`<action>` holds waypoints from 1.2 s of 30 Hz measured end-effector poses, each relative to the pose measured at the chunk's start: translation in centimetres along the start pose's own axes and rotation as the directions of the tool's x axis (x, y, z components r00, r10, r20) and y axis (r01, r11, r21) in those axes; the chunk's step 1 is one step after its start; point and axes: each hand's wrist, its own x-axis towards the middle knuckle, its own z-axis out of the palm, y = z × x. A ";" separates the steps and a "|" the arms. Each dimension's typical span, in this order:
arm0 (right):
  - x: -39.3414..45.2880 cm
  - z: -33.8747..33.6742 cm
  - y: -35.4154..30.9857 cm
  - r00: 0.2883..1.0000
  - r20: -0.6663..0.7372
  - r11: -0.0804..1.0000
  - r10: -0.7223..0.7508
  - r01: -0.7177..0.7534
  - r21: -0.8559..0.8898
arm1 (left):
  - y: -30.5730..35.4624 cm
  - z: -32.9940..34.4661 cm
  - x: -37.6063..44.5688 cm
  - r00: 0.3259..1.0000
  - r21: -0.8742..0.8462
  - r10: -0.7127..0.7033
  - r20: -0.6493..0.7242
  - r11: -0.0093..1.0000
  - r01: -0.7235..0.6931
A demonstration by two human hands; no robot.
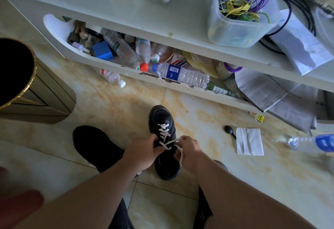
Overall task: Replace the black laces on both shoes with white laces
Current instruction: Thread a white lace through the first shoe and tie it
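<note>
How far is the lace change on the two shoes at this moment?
Done: the right shoe has its white lace crossed up the front. In hand: the left hand and right hand pinch the lace ends, apparently tying. Left: the other shoe shows no white lace.

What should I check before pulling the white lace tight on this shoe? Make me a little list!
1. White lace crisscrosses the lower eyelets of the shoe: ok.
2. Left hand pinches one lace end: ok.
3. Right hand pinches the other end, which hangs down past its fingers: ok.
4. Both ends the same length: cannot tell, the hands hide them.
5. Top eyelets threaded: cannot tell, the hands cover them.
6. Other shoe has its white lace: cannot tell, too dark, no white lace shows on it.
</note>
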 end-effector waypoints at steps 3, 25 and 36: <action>-0.7 0.2 -0.1 0.998 0.052 0.999 0.038 -0.040 0.031 | 0.2 0.5 -0.1 1.000 0.003 -0.020 -0.018 1.000 0.020; 0.4 -2.2 0.8 0.892 0.099 0.509 -0.441 0.339 -0.791 | -0.2 1.7 0.6 0.914 -0.031 -0.199 -0.354 0.979 0.202; 1.0 -1.1 0.0 0.893 0.147 0.561 -0.426 0.388 -0.731 | 1.8 2.3 0.8 0.894 0.493 0.235 -0.383 0.870 -0.017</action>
